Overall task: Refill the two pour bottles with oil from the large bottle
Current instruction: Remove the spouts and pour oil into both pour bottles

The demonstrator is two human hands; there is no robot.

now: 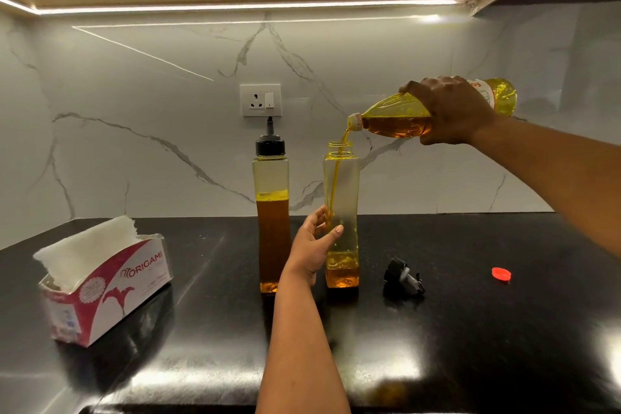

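Observation:
My right hand [450, 109] grips the large oil bottle [396, 119], tipped almost level with its mouth to the left. A thin stream of oil falls from it into the open neck of the right pour bottle [342, 185], which stands upright with a little oil at its bottom. My left hand [314, 245] holds this bottle's lower half, thumb in front and fingers behind. The left pour bottle [272, 212] stands just beside it, capped with a black spout and filled more than halfway.
A black spout cap [401, 276] lies on the black counter [470, 329] right of the bottles. A red cap [501, 274] lies further right. An open tissue box [100, 279] sits at the left. A wall socket [260, 100] is on the marble backsplash.

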